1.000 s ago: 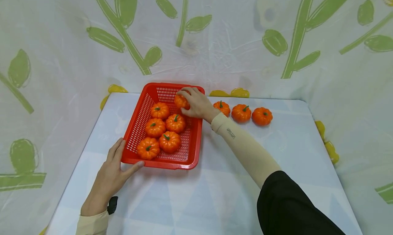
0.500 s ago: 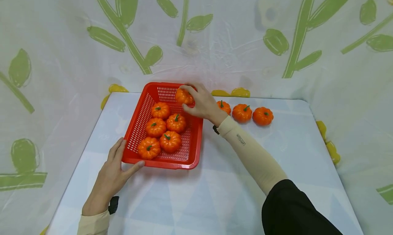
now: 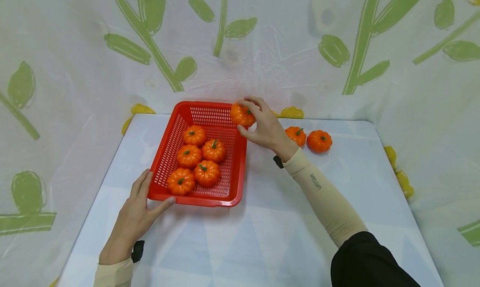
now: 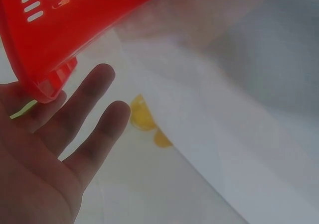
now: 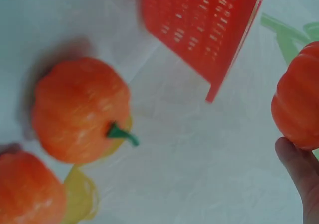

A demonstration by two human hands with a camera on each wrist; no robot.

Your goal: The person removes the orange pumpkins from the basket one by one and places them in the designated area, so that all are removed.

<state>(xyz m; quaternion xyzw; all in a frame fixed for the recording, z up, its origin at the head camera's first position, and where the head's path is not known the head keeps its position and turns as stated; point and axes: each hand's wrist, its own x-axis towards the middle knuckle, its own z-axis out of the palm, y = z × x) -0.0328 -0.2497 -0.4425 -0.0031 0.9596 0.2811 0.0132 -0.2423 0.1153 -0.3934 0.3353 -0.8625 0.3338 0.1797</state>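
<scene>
My right hand (image 3: 264, 126) pinches a small orange pumpkin (image 3: 240, 115) between thumb and fingers, over the back right corner of the red plastic basket (image 3: 243, 178). In the right wrist view the held pumpkin (image 5: 301, 97) shows at the right edge, a fingertip against its underside. Several more pumpkins lie inside the basket, such as one at the front left (image 3: 181, 181). With fingers and thumb extended, my left hand (image 3: 136, 214) touches the basket's front left corner. The left wrist view shows straight fingers (image 4: 94, 134) beside the basket wall (image 4: 65, 30).
On the table (image 3: 285, 220), right of the basket, sit two visible pumpkins, a nearer-to-hand one (image 3: 297, 136) and an outer one (image 3: 319, 141). My right hand may cover another there. A patterned curtain (image 3: 277, 49) rises behind the table's back edge.
My right hand has moved right and up with the pumpkin, from inside the basket to its back right rim. The left hand and basket have stayed in place.
</scene>
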